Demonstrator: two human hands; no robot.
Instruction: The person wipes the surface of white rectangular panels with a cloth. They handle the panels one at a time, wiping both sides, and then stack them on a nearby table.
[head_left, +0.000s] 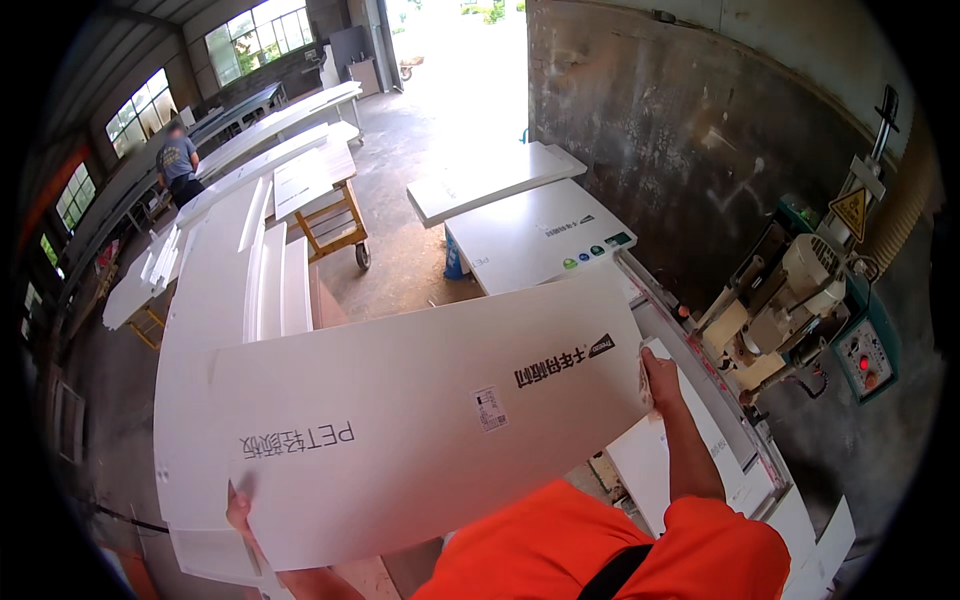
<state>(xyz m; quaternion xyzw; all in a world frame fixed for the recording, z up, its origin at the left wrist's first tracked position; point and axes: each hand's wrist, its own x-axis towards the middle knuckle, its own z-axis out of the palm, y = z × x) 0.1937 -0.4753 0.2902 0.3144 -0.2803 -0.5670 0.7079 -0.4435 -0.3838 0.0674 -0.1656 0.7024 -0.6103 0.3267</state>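
A long white panel (pixel 400 470) with dark print and a small label spans the space in front of me, tilted, its right end higher than its left. My left hand (pixel 240 508) grips its lower left edge, the thumb on the upper face and the other fingers mostly hidden. At the right end my right hand (pixel 658 378) is closed round the short edge. Something pale and crumpled shows beside those fingers; I cannot make out what it is. The panel hides part of the white boards lying beyond and to the left of it.
Stacked white boards (pixel 530 240) lie ahead. A machine with a motor (pixel 805 270) and a control box (pixel 866 345) stands at right by the wall. A wheeled yellow cart (pixel 335 222) holds boards ahead left. Farther back, a person (pixel 178 165) stands among long tables.
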